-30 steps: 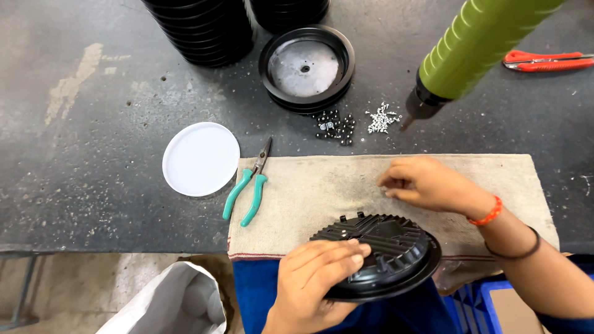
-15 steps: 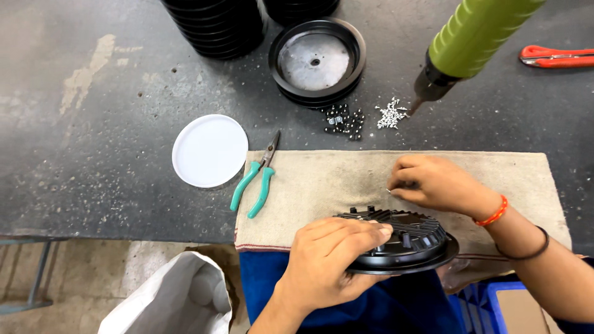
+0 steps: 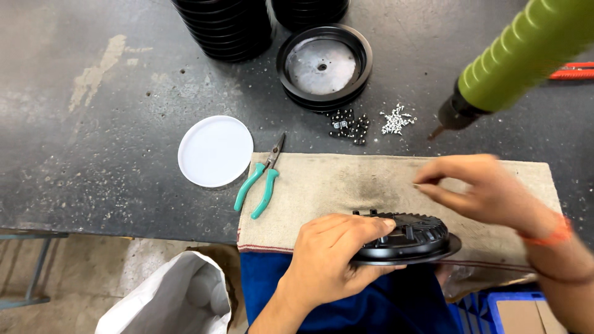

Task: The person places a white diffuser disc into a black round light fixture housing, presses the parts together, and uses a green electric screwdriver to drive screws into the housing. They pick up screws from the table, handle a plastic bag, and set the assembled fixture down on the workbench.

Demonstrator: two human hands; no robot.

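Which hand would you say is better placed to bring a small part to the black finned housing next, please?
Probably the right hand: it hovers free above the cloth with fingers pinched, while the left hand grips the black finned housing.

Bare hands and forearms; the right hand [image 3: 489, 192], at three o'clock, wears an orange wristband, blurred, perhaps beside a thin dark band.

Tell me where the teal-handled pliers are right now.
In the head view, the teal-handled pliers lie left of centre, straddling the left edge of the beige cloth mat, just right of the white round lid.
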